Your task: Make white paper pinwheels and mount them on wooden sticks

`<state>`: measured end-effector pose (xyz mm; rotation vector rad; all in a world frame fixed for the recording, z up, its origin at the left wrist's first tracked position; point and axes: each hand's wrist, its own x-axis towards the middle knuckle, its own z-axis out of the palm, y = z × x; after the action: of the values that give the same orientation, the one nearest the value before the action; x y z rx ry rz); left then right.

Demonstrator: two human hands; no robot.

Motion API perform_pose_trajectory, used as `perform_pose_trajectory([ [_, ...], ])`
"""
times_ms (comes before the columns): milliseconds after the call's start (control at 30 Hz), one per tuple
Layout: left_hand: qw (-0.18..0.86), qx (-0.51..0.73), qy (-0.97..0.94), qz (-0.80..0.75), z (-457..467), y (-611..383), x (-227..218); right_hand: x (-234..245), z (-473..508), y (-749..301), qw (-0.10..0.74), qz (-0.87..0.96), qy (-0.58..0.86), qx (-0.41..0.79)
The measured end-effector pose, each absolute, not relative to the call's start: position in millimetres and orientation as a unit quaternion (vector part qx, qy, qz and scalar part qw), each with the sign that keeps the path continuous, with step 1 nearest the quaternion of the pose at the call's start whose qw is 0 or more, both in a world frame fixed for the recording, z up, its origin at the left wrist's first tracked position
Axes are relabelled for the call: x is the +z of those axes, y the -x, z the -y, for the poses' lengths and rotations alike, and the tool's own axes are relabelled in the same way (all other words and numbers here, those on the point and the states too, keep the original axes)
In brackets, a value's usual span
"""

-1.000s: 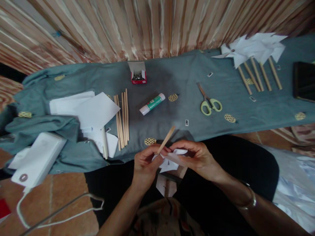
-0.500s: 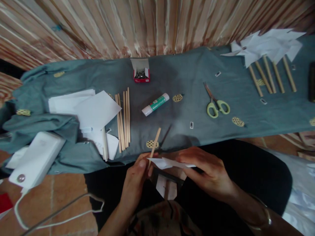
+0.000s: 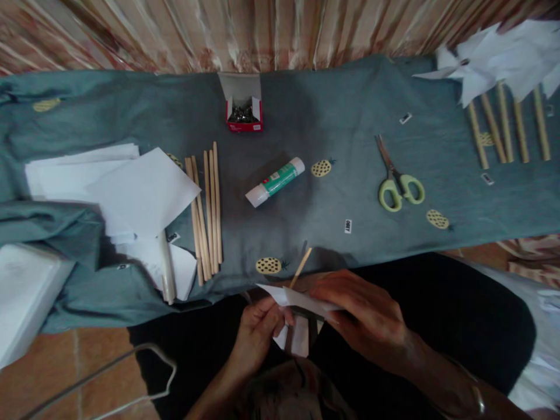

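Note:
Over my lap, my right hand (image 3: 365, 309) grips a folded white paper pinwheel (image 3: 301, 299), seen nearly edge-on. A thin wooden stick (image 3: 301, 268) pokes up behind the paper. Its lower end goes out of sight towards my left hand (image 3: 262, 326), whose fingers are pinched together around it just under the paper's left corner. The exact spot where stick and paper meet is hidden. Ahead on the cloth lie a glue stick (image 3: 275, 182) and an open red box of small metal pins (image 3: 244, 116). Green-handled scissors (image 3: 400, 186) rest to the right.
Several wooden sticks (image 3: 212, 210) lie side by side left of centre. Beyond them are white paper sheets (image 3: 144, 186) and a white device (image 3: 26, 297) at the left edge. Several pinwheels on sticks (image 3: 503, 64) lie at the far right. A pleated curtain (image 3: 280, 35) hangs behind the table.
The stick has tilted further right and now stands behind the paper, with less of it showing. My left hand has moved right and down, nearer the paper. The view has shifted closer to the table.

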<state>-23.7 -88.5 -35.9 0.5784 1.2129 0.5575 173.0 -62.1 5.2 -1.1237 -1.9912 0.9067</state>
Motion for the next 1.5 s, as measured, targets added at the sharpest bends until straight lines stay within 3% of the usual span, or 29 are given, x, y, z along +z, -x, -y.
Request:
perform_pose_trajectory([
  [933,0.757,0.269,-0.159,-0.574,92.8,16.2,-41.1,0.3,46.6,-167.8,0.357,0.727,0.5,0.307],
  [1167,0.747,0.291,-0.16,-0.576,94.8,26.6,-20.2,8.3,47.2,-168.3,0.381,0.521,0.604,0.467],
  [1333,0.736,0.359,-0.141,-0.556,92.4,27.0,-5.0,11.2,41.5,-171.5,0.434,0.311,0.522,0.665],
  [1500,0.75,0.395,-0.132,-0.514,85.4,14.6,10.7,21.9,35.2,-171.3,0.49,0.18,0.407,0.75],
])
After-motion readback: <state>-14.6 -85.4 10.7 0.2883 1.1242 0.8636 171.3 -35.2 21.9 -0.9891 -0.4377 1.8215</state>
